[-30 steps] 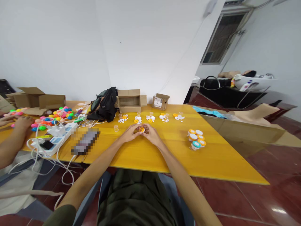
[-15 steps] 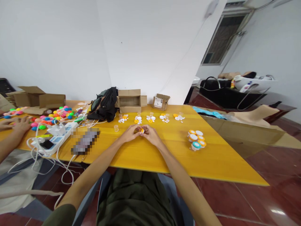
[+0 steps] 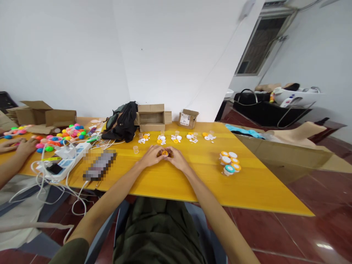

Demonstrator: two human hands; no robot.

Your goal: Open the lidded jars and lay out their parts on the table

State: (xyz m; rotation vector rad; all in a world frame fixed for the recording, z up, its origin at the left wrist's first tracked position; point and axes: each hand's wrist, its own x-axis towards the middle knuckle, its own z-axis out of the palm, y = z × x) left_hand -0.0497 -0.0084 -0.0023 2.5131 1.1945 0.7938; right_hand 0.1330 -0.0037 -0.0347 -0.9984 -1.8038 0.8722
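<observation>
Above the middle of the table, my left hand (image 3: 151, 157) and my right hand (image 3: 176, 158) meet with fingers closed round a small orange round piece (image 3: 165, 153). It looks like a lid or ring, and the fingers hide part of it. A small clear cup (image 3: 135, 149) stands to the left of my left hand. Beyond my hands is a row of small piles, one of them with white and orange round parts (image 3: 161, 140), and clear cups. To the right stands a cluster of clear jars with orange, white and teal lids (image 3: 230, 169).
A power strip (image 3: 78, 156) with white cables and a blurred-out phone (image 3: 100, 165) lie left. At the back are a black bag (image 3: 123, 124), an open cardboard box (image 3: 152, 127) and a smaller box (image 3: 185, 119). Another person's hand (image 3: 26, 146) is beside colourful balls (image 3: 49, 148).
Between my fingers the orange piece has turned, so its round face shows more and the white on it less. My hands have barely shifted. The other person's hand has moved slightly.
</observation>
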